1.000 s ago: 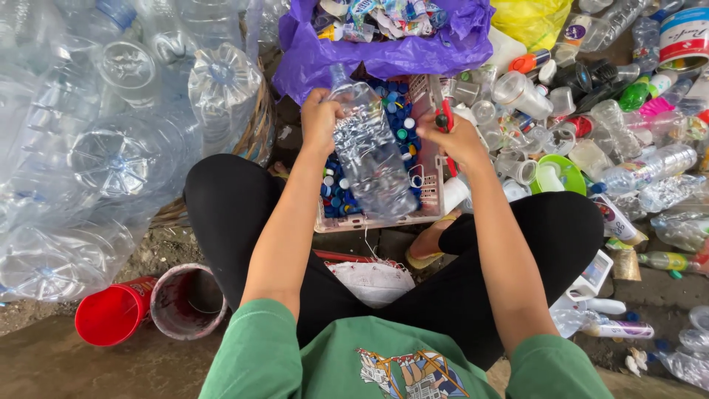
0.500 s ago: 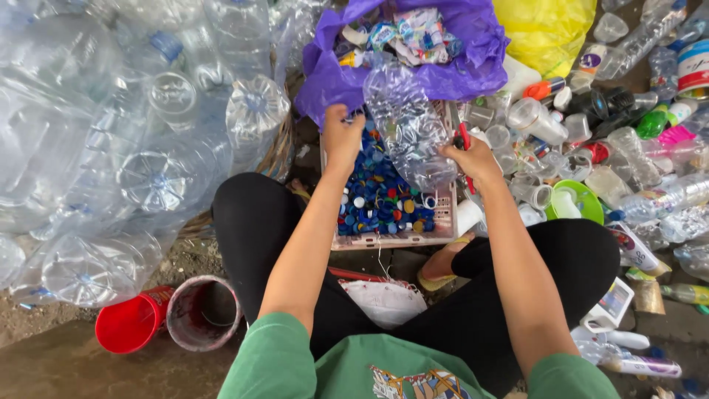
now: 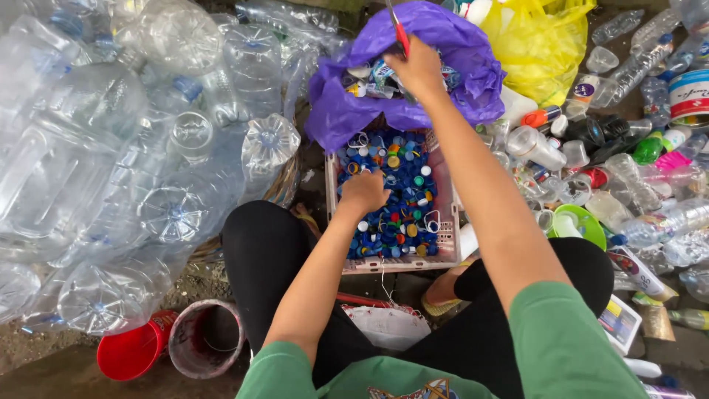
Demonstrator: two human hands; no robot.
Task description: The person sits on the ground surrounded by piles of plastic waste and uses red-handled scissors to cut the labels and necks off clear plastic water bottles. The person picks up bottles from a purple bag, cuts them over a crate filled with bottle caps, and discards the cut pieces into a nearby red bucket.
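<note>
Nearest the seated person, by the left knee, a red plastic cup (image 3: 131,353) lies on its side just beside a grimy, paint-stained round tub (image 3: 207,338). By the right knee sits a small flat carton with a white and blue label (image 3: 619,323). Between the knees stands a pale plastic crate (image 3: 444,255) heaped with bottle caps, mostly blue (image 3: 402,199). The left hand (image 3: 365,193) rests on those caps, fingers curled loosely down into them; whether it grips any I cannot tell. Further out, the right hand (image 3: 418,68) is closed around red-handled scissors (image 3: 399,31) and sits over the mouth of a crumpled purple plastic bag (image 3: 347,111) full of torn labels. Clear plastic bottles (image 3: 111,162) are heaped to the left; a yellow plastic bag (image 3: 543,44) lies beyond, right.
</note>
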